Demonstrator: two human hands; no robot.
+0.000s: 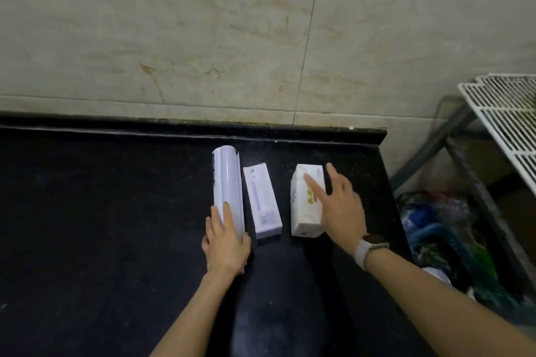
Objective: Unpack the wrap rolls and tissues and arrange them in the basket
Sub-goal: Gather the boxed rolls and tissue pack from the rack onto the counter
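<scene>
Counter [116, 211] is black and glossy, w/ three white items lined up near the back edge, right below a tiled wall [203, 38]. Leftmost is the wrap roll [227, 182], lying lengthwise pointing away from the person, still in its pale wrapper afaict. Left hand [226, 243] sits on the near end of it, fingers [227, 211] pressed together and laid flat along the top, thumb side tucked against the roll; can't tell if it's really gripping or just resting. Just beside it, not touching, is a long narrow wrap box [262, 201] w/ purple print, lying flat. Then a gap, then the tissue pack [307, 200], a soft white block w/ green/yellow print. Right hand [339, 209] is over the pack's right side, fingers spread, index finger laid across the top and thumb sticking up past the far corner, not closed on it. White watch [369, 249] on that wrist. Off the counter's right end there's a blue basket [435, 240] down low w/ stuff piled in and around it, too dark and blurry to ID, plus a white wire rack [507, 113] on a metal frame.
</scene>
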